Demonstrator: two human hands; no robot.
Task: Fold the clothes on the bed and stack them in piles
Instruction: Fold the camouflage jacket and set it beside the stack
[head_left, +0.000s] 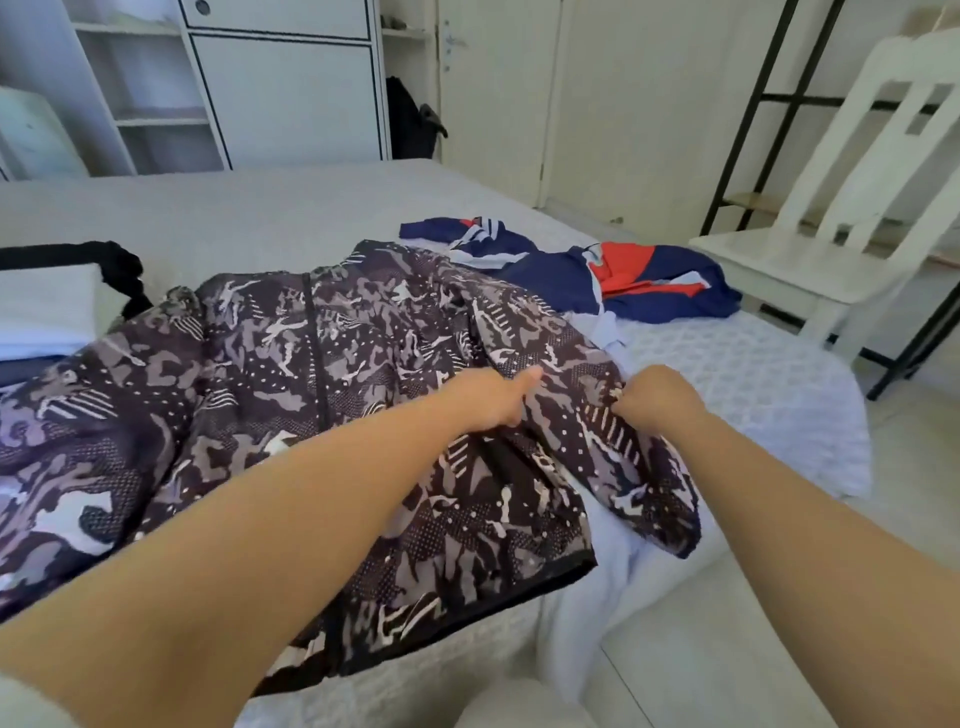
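1. Patterned jacket (291, 395), dark purple and grey with white marks, lies spread front-up across the bed (270, 208), its zip running down the middle and its black hem toward the near edge.
2. The left hand (493, 400) rests on the jacket's right-hand part, near the sleeve seam; its fingers are curled into the fabric and the thumb points forward, so its grip pinches the cloth.
3. The right hand (657, 397) is just beside the left one, at the upper part of the jacket's sleeve (639, 483); its grip is closed in a fist on a bunch of the sleeve fabric.
4. That sleeve hangs down toward the near right corner of the bed, over a pale sheet (613, 566) that drapes off the edge.
5. A navy, red and white jacket (597, 270) lies crumpled farther back on the bed, just past the patterned jacket's collar.
6. At the left edge a folded white garment (47, 306) sits on a darker folded piece, with a black garment (109, 265) behind it.
7. The quilted cover (737, 374) shows bare to the right of the hands.
8. A white wooden chair (852, 208) stands beside the bed on the right, in front of a black metal frame (753, 104).
9. White cupboards (280, 88) and open shelves stand behind the bed.
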